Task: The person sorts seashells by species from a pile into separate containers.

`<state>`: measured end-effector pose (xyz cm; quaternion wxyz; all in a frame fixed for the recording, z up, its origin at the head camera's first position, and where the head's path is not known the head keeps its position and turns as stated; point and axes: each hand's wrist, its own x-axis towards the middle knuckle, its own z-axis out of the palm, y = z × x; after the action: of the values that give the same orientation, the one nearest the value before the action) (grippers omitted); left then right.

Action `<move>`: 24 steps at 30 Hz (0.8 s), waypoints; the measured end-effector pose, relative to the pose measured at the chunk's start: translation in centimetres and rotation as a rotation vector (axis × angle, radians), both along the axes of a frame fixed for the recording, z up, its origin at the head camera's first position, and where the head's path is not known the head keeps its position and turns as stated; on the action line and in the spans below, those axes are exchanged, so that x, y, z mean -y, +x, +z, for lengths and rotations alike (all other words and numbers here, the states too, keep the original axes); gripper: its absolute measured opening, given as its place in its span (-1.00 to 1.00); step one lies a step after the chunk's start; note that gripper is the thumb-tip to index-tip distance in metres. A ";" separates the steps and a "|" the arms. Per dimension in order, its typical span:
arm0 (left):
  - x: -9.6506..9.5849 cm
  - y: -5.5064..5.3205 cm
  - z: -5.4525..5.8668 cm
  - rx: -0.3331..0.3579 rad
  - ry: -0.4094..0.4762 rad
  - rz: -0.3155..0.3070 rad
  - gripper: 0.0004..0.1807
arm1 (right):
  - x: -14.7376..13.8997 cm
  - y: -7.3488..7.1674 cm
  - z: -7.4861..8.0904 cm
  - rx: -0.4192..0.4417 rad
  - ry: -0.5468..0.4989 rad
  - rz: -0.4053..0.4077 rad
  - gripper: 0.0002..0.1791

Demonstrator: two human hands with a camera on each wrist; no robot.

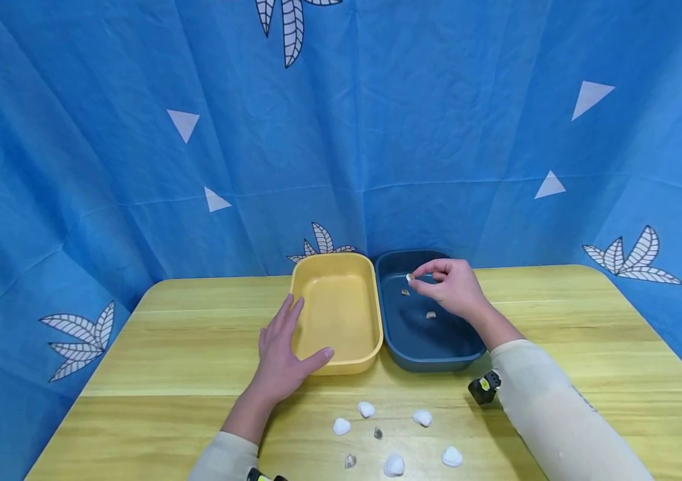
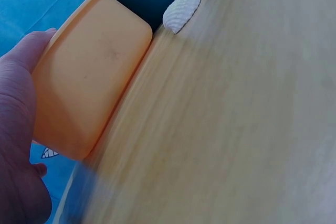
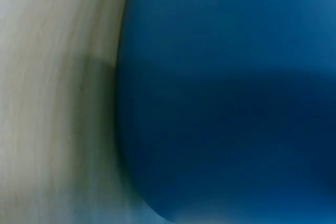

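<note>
Between thumb and fingers, my right hand (image 1: 456,291) pinches a small shell (image 1: 409,278) over the dark blue tray (image 1: 431,344). Inside that tray lie two small brownish shells, one near the middle left (image 1: 405,292) and the other farther right (image 1: 431,314). My left hand (image 1: 280,355) rests at the near left corner of the yellow tray (image 1: 341,307), fingers extended along its side and thumb over the front rim. Seen from the left wrist, the yellow tray's outer wall (image 2: 97,72) is beside the thumb. The blue tray's wall (image 3: 226,77) fills most of the right wrist view, with the right hand hidden.
In front of the trays, several white ribbed shells (image 1: 393,465) lie on the wooden table (image 1: 196,374). Two small darker shells, one grey-brown (image 1: 378,433) and one paler (image 1: 350,461), lie among them. A blue curtain (image 1: 437,133) hangs right behind the trays.
</note>
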<state>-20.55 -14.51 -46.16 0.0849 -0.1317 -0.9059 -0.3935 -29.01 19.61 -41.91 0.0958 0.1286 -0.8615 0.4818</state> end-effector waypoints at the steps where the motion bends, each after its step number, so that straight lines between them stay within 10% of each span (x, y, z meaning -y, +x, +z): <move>1: 0.0 0.0 0.0 -0.001 0.000 -0.001 0.12 | 0.0 0.0 0.0 0.003 0.004 0.000 -0.83; 24: 0.0 0.1 0.1 -0.017 0.000 0.001 0.13 | 0.1 0.8 0.7 0.029 0.001 0.008 -0.76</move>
<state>-20.45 -14.46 -46.05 0.0928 -0.1346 -0.9051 -0.3924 -28.18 19.52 -41.16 0.0814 0.1254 -0.8626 0.4834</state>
